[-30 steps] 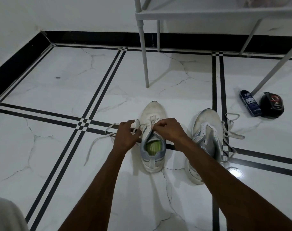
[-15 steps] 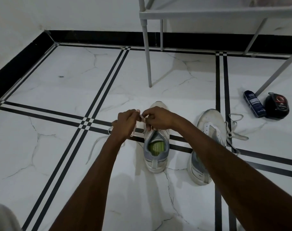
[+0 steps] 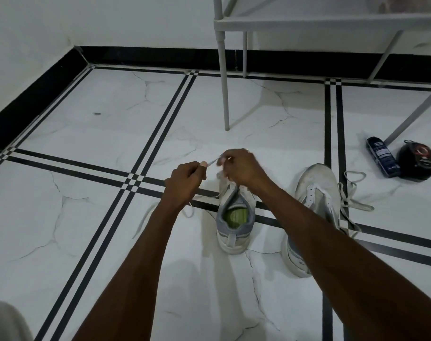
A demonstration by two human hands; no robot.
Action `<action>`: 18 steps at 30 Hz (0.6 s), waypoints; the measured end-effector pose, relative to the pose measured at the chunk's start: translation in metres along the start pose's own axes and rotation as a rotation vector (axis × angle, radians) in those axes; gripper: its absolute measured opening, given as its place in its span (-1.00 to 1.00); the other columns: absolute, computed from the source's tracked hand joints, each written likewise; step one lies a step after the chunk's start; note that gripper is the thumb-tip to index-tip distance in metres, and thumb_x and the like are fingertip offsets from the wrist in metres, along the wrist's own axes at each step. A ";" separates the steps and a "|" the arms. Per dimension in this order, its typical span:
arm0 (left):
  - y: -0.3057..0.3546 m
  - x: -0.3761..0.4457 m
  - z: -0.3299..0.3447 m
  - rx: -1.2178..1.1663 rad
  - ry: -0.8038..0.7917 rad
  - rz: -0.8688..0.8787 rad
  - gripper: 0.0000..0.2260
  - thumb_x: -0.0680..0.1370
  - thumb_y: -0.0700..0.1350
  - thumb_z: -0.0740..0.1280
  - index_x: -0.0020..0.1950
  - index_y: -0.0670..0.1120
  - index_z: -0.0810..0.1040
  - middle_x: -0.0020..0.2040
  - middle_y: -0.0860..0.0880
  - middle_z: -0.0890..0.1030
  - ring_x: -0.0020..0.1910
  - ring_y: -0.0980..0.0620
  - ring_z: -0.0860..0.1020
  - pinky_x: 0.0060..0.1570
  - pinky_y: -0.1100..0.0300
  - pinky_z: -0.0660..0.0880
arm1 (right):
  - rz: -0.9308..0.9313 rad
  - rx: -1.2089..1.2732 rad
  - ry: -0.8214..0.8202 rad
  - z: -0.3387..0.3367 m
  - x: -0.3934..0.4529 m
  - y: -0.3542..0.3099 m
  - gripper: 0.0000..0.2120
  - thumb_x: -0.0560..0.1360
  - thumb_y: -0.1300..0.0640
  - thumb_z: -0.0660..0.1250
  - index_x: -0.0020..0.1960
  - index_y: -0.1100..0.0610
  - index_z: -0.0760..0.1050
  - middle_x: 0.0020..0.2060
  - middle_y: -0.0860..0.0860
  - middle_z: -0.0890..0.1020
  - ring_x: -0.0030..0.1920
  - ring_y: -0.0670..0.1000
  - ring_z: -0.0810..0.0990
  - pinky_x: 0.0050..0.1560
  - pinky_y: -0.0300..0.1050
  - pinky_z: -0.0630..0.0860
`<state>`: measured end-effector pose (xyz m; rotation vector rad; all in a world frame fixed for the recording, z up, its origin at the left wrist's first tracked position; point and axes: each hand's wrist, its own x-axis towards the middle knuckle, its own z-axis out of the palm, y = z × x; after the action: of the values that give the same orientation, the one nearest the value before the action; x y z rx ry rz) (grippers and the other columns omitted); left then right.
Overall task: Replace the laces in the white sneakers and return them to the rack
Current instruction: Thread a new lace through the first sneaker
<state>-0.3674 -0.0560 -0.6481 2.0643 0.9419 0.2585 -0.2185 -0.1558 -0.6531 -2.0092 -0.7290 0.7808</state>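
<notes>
Fingers (image 3: 204, 166) pinching lace (image 3: 213, 162) above sneaker (image 3: 235, 217), open floor (image 3: 86, 217) leftward

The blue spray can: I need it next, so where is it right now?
In the head view the blue spray can lies on its side on the floor at far right, against the black pouch, just beyond the second sneaker.

Just one head cam, looking forward and down at the floor (image 3: 91, 242) up close, rack (image 3: 308, 22) at 12 o'clock.

Two sneakers (image 3: 235, 217) (image 3: 312, 212), two hands (image 3: 185, 183) (image 3: 244, 168), one rack (image 3: 308, 23).
</notes>
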 end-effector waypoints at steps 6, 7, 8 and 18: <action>-0.006 0.001 -0.003 -0.023 0.005 -0.001 -0.62 0.55 0.24 0.16 -0.33 0.04 0.49 -0.33 -0.09 0.57 -0.31 -0.01 0.52 -0.19 0.01 0.45 | -0.066 0.026 -0.169 -0.013 0.001 -0.003 -0.58 0.59 0.17 0.34 0.43 0.04 0.40 -0.17 0.08 0.72 -0.42 -0.17 0.56 -0.38 -0.32 0.48; -0.003 0.002 -0.002 -0.014 0.000 -0.005 -0.62 0.54 0.24 0.15 -0.32 0.04 0.51 -0.32 -0.08 0.59 -0.29 -0.03 0.55 -0.17 -0.04 0.49 | -0.095 -0.029 -0.298 -0.011 -0.006 -0.009 -0.67 0.60 0.16 0.33 0.36 0.06 0.47 -0.22 0.06 0.71 -0.48 -0.20 0.52 -0.40 -0.34 0.46; -0.001 0.002 -0.001 -0.007 -0.005 -0.004 -0.61 0.54 0.25 0.14 -0.31 0.03 0.52 -0.30 -0.04 0.62 -0.25 -0.05 0.58 -0.13 -0.07 0.52 | -0.112 -0.073 -0.353 -0.007 -0.009 -0.011 -0.77 0.60 0.18 0.33 0.24 0.10 0.55 -0.25 0.06 0.70 -0.49 -0.21 0.51 -0.39 -0.33 0.45; 0.001 0.002 -0.001 -0.021 -0.015 0.002 -0.61 0.55 0.24 0.14 -0.28 0.01 0.52 -0.22 -0.13 0.64 -0.14 -0.18 0.61 -0.07 -0.08 0.54 | -0.171 -0.080 -0.265 -0.010 0.000 -0.010 -0.75 0.61 0.18 0.29 0.26 0.02 0.57 -0.24 0.00 0.72 -0.44 -0.17 0.56 -0.39 -0.31 0.49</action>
<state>-0.3658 -0.0539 -0.6469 2.0452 0.9248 0.2526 -0.2130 -0.1567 -0.6401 -1.9025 -1.0847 0.9381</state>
